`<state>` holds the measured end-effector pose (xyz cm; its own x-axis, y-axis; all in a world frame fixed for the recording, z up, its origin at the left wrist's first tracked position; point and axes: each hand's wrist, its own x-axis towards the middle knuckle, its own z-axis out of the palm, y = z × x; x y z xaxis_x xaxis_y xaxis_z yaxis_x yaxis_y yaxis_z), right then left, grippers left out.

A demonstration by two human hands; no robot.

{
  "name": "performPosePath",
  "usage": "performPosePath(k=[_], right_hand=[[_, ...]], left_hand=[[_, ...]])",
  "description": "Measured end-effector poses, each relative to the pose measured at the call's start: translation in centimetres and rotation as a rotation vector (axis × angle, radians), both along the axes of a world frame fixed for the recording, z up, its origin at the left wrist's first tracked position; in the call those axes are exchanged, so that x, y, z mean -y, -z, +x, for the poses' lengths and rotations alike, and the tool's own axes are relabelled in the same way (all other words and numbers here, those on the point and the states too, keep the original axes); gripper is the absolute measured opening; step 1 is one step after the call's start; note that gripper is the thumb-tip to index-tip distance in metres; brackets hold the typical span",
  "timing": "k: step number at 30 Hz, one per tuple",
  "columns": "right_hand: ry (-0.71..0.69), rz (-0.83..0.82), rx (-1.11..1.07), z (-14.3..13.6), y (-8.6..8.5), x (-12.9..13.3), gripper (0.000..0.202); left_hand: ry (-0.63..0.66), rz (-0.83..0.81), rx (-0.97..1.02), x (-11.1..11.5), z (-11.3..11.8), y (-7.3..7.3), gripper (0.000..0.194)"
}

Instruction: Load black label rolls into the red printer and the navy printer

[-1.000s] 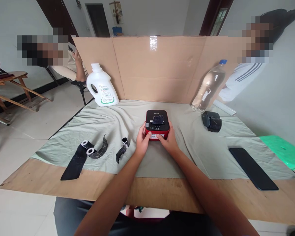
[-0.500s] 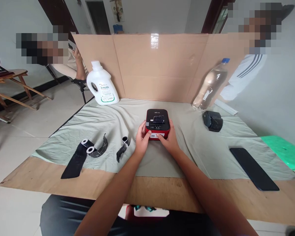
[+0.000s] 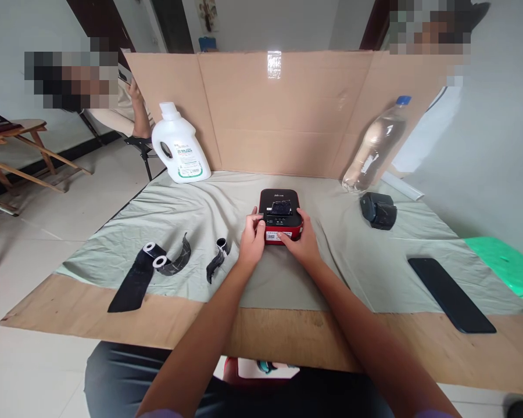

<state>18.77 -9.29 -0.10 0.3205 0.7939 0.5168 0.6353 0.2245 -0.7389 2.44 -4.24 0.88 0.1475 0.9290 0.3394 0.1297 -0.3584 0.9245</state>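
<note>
A small black-and-red label printer (image 3: 279, 197) sits on the cloth in front of me, with a piece of shiny black film showing at the slot on its top. My left hand (image 3: 253, 237) is at its front left corner, one finger over the top edge and the thumb by the front. Along the right side my right hand (image 3: 304, 237) grips it, fingers on the side and thumb on the labelled front face. To the left lie rolls of black ribbon (image 3: 133, 284) with white cores, partly unrolled, and a smaller black roll (image 3: 221, 247) with a loose tail.
A white detergent bottle (image 3: 183, 148) and a clear plastic bottle (image 3: 375, 148) stand before a cardboard screen (image 3: 270, 110). On the right are a black rounded device (image 3: 378, 211), a dark phone (image 3: 451, 295) and a green stool (image 3: 501, 261). Two other people are beyond the table.
My left hand has shifted its grip, with a finger now on the printer's top left edge. My right hand stays on the right side. The view has tilted slightly.
</note>
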Motion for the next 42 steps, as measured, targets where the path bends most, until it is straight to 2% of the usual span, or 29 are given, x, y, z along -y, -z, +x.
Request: performPosePath(k=[3,7,10,13,17,22,26,32,42], right_hand=[[0.021,-0.017,0.022,0.1,-0.2,0.1,0.082],[0.041,-0.025,0.066,0.2,-0.4,0.1,0.081],[0.052,-0.025,0.096,0.2,-0.6,0.2,0.082],[0.067,-0.023,0.142,0.2,-0.8,0.3,0.081],[0.138,0.038,0.312,0.2,-1.2,0.4,0.078],[0.249,0.088,0.486,-0.3,-1.9,0.6,0.073],[0.312,0.012,0.550,-1.1,-2.8,1.1,0.072],[0.331,-0.169,0.541,-2.5,-4.3,1.8,0.073],[0.373,-0.183,0.581,-2.9,-4.5,1.9,0.072]], left_hand=[[-0.062,-0.030,-0.088,-0.2,0.1,-0.5,0.013],[-0.135,-0.068,-0.208,-0.3,0.2,-1.0,0.018],[-0.151,-0.062,-0.207,-0.3,0.3,-0.8,0.018],[-0.127,-0.014,-0.124,-0.3,0.3,-0.3,0.015],[-0.040,0.092,-0.009,-0.5,0.3,0.2,0.017],[-0.033,0.118,-0.015,-0.6,0.2,0.3,0.022],[-0.015,0.110,-0.008,-0.6,0.1,0.3,0.023],[-0.007,0.116,0.021,-0.6,0.1,0.3,0.025],[-0.002,0.081,0.026,-0.5,0.0,0.3,0.026]])
